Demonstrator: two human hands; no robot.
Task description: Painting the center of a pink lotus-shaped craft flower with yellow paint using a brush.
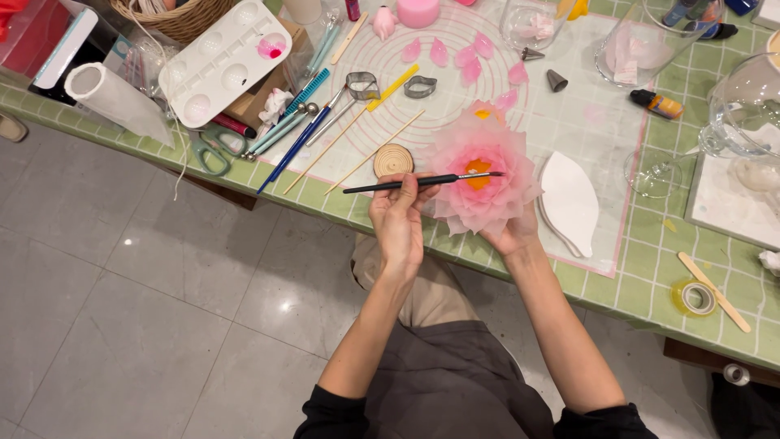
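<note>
Pink sugar flower (479, 175), frame centre, cupped underneath by right hand (510, 236). Fine paintbrush (422, 182) pinched in left hand (398, 215), tip at orange centre. Risk judged: thin petals cracked by excess brush pressure.

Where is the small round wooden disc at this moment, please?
In the head view, the wooden disc lies on the translucent work mat, just above the left hand holding the paintbrush, left of the pink flower.
</note>
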